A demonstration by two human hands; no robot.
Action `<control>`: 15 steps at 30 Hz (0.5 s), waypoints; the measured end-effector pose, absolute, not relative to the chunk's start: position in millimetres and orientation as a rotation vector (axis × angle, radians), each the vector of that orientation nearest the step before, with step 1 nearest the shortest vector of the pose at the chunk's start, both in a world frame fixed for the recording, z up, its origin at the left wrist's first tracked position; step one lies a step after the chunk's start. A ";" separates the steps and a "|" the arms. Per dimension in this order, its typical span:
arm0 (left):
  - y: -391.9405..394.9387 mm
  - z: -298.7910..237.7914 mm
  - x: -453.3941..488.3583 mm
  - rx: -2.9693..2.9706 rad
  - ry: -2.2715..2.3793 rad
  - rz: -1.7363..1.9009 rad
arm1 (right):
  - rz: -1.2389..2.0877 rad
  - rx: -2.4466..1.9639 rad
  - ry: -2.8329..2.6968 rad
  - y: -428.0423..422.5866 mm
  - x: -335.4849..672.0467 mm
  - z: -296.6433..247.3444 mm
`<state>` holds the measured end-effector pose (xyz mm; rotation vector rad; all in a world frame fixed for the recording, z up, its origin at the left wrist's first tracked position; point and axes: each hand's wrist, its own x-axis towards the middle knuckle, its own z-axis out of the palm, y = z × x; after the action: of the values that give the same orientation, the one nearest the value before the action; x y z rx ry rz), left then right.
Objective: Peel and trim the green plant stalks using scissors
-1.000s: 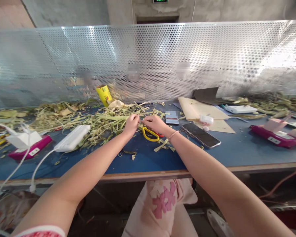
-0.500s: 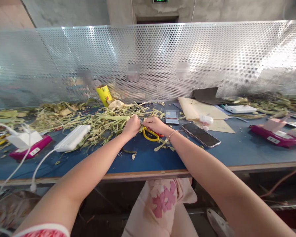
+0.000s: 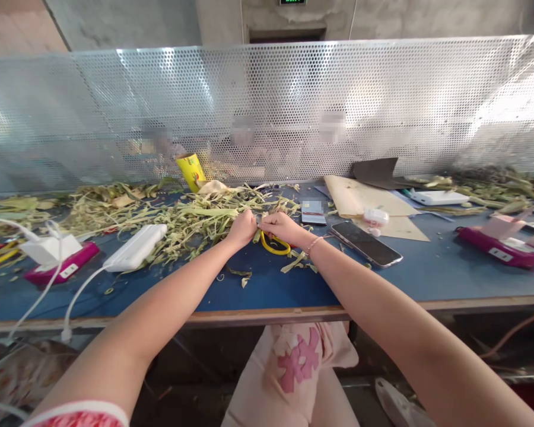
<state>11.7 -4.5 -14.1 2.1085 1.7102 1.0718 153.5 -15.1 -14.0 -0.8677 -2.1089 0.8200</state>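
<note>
My left hand (image 3: 244,229) is closed in a fist over the near edge of the plant heap, and a pale green plant stalk (image 3: 211,212) runs into it from the left. Close beside it, almost touching, my right hand (image 3: 282,229) has its thumb and fingers pinched together. What lies between those fingertips is too small and covered to make out. Just below the right hand are yellow-handled scissors (image 3: 276,252) on the blue table, their blades hidden. Dried green plant strips (image 3: 191,228) spread around and left of both hands.
A yellow tube (image 3: 190,171) leans near the perforated metal screen (image 3: 285,89). On the left sit a white power bank (image 3: 136,248) and a magenta power strip (image 3: 78,264) with cables. To the right lie a phone (image 3: 367,244), a small card box (image 3: 313,212), paper (image 3: 360,198) and another magenta strip (image 3: 501,249).
The whole view has shifted slightly, so things appear a little farther right. Both hands keep nearly the same pose, close together at the stalk.
</note>
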 end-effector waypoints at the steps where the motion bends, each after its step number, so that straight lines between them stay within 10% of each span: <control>1: -4.9 -14.5 11.8 2.094 1.695 1.072 | 0.812 -0.876 -2.121 -15.3 153.4 -14.3; 15: -1.2 -15.3 11.4 1.839 1.559 1.224 | 0.873 -0.902 -1.886 -10.3 160.5 -10.4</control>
<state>11.4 -1.2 -15.3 1.8394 1.5590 1.2238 160.5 -10.3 -10.4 -0.9016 -1.8863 0.8733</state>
